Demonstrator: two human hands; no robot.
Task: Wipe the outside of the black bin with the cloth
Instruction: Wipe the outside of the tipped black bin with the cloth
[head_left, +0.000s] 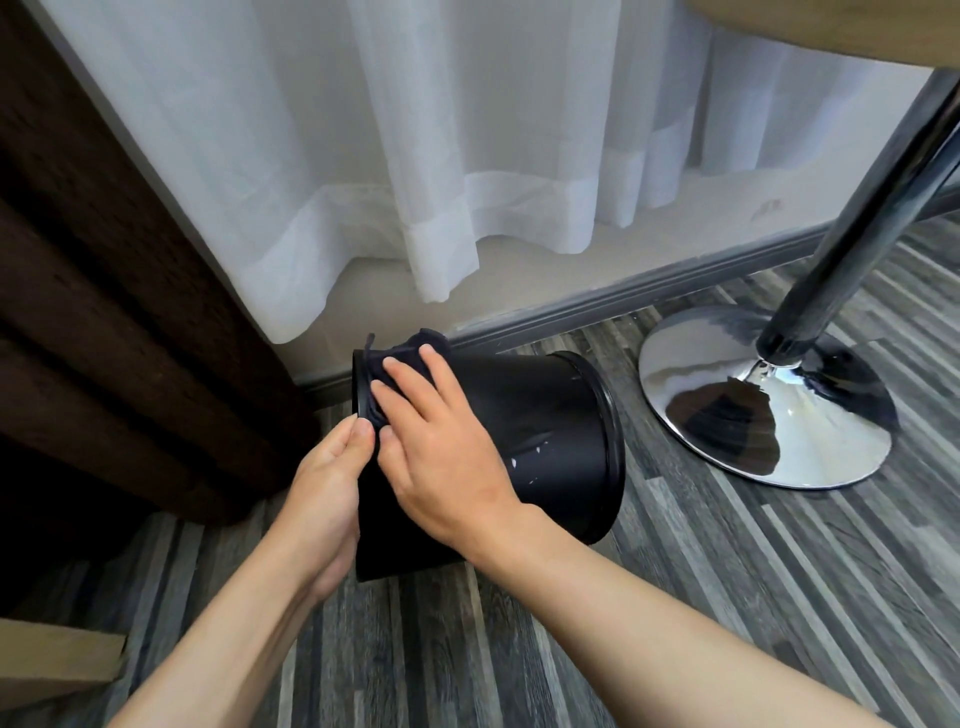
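Lying on its side above the grey striped plank floor (675, 597), the black bin (540, 431) is held between 2 bare hands, its wider rimmed mouth turned to the right and its narrower base toward the left. White flecks mark the bin's wall near the mouth. The left hand (322, 499) cups the base end from the left, thumb up against the base edge, fingers curled round out of sight behind it. The right hand (441, 441) lies flat on the upper side of the bin, fingers spread and pressing a dark cloth (410, 353) against the wall near the base; the cloth bunches out past the fingertips and over the base edge. Behind the bin runs a grey skirting board (649, 291) under a white sheer curtain (415, 156). A dark brown curtain (104, 286) hangs at the left. To the right stands a chrome table base (779, 415) with its slanted pole.
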